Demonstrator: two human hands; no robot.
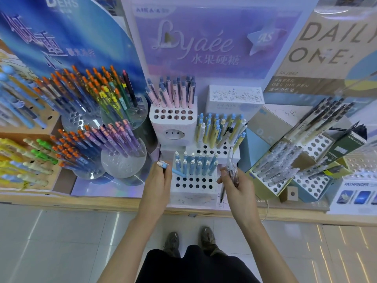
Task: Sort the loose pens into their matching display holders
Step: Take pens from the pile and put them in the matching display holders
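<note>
**Fig. Head view, looking down on a wooden counter (98,198) of pen displays.**

- **Back edge, centre:** purple backboard (204,41) marked "Lyaée".
- **In front of it, reaching nearly to the counter's front edge:** white stepped holder (193,193) w/ 3 tiers of round holes.
  - Back tier: pink pens (173,94).
  - Mid tier: yellow-and-blue pens (218,127).
  - Front tier: light-blue pens (193,166) upright in the rear rows; front rows of holes open.
- **Right of the stepped holder, near the front edge:** tilted box holder (263,187) w/ clear-barrelled pens (275,170) leaning back in it.
- **Left hand (157,184):** over the front-left corner of the stepped holder. Fingers are curled round one blue pen (177,173). White cap end points left; tip end slants toward the front tier's left holes. Whether the tip sits in a hole cannot be told.
- **Right hand (236,186):** at the front-right corner of the same holder. Fingers are closed on a bundle of clear pens (231,167) pointing up and away from the person.
- **Black pen (222,194):** just below the right hand's fingers, approx. perpendicular to the counter's front edge. Cannot tell whether it is held or lying loose.
</note>
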